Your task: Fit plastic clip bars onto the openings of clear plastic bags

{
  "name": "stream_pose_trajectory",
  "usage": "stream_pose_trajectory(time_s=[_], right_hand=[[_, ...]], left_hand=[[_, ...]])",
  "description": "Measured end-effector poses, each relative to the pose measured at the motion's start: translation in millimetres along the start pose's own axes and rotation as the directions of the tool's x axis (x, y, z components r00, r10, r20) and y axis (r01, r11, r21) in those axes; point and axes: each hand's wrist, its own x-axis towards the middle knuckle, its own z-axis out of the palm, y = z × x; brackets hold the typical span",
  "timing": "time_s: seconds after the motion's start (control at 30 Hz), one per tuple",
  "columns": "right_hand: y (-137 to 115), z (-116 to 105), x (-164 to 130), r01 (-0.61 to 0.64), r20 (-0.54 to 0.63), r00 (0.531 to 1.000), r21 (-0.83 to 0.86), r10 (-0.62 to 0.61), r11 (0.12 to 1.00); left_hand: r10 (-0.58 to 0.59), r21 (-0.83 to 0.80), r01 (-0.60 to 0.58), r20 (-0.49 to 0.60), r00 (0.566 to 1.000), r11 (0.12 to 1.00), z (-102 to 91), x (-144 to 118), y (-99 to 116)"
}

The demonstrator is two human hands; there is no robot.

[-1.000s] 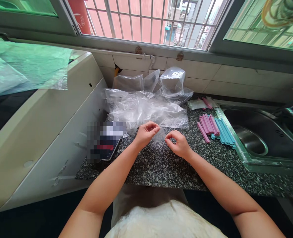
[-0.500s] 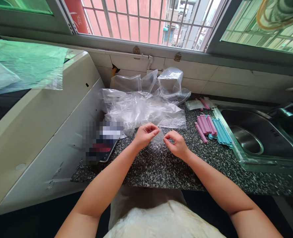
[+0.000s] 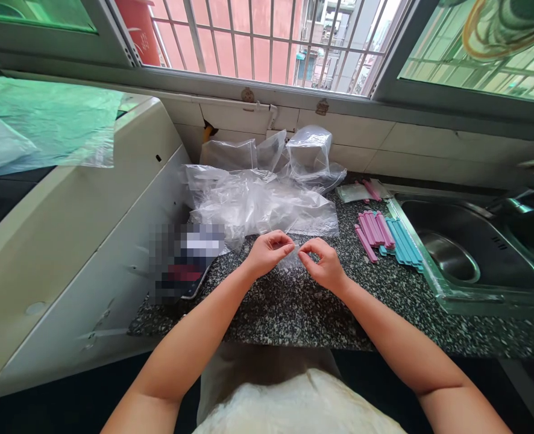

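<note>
Left hand (image 3: 267, 252) and right hand (image 3: 322, 264) met over the speckled counter (image 3: 294, 307), thumb and fingertips of each pinched closed on a small clear bag (image 3: 290, 259) held between them, just in front of the heap of clear bags (image 3: 258, 202), with pink clips (image 3: 373, 228) and blue clips (image 3: 402, 241) lying beside the sink (image 3: 475, 253).

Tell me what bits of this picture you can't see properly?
Head view only:
- Small clear plastic bag: see-through and half covered by the left hand and right hand; its contents can't be told.
- Flat dark object: blurred into squares.
- Steel sink: its right end is cut off by the edge.
</note>
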Motion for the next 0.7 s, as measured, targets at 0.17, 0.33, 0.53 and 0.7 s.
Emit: stream_pose_trajectory(time_s=[0.17, 0.33, 0.53, 0.7], right_hand=[[-0.8, 0.2, 0.1, 0.011, 0.012, 1.0, -0.018, -0.01, 1.0], [-1.8, 0.4, -0.1, 0.011, 0.017, 1.0, -0.025, -0.011, 1.0], [-1.8, -1.2, 0.2, 0.028, -0.005, 1.0, -0.034, -0.028, 0.999], [-1.5, -5.6, 2.0, -0.015, -0.047, 0.999, -0.019, 0.014, 1.0]], left_hand=[[0.01, 0.015, -0.01, -0.008, 1.0, 1.0, -0.5, 0.0, 1.0], [0.011, 0.004, -0.011, -0.016, 1.0, 1.0, -0.4, 0.7, 0.8], [-0.083, -0.064, 0.083, -0.006, 0.997, 0.995, -0.7, 1.5, -0.9], [-0.134, -0.08, 0.131, -0.033, 0.99, 0.988, -3.6, 1.8, 1.9]])
